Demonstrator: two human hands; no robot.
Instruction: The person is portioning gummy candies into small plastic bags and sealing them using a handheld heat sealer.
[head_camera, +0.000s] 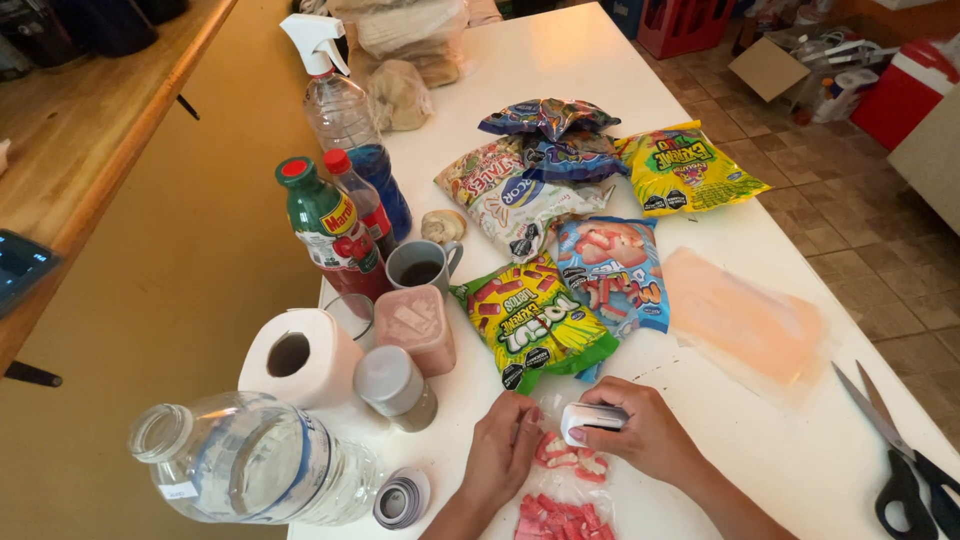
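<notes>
Right hand (640, 432) gripped a small white sealer (592, 417), probably; left hand (505, 450), fingers flat, empty, pinned the candy bag (565, 480) at the table's (800, 460) near edge.

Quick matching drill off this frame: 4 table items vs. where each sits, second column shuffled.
Items:
1. scissors
2. spray bottle
3. paper roll
4. small white device

Places:
A. far end of the bottle group
B. in the right hand
C. right table edge, near corner
D. left side, beside the big clear jar

Pairs: 1-C, 2-A, 3-D, 4-B
</notes>
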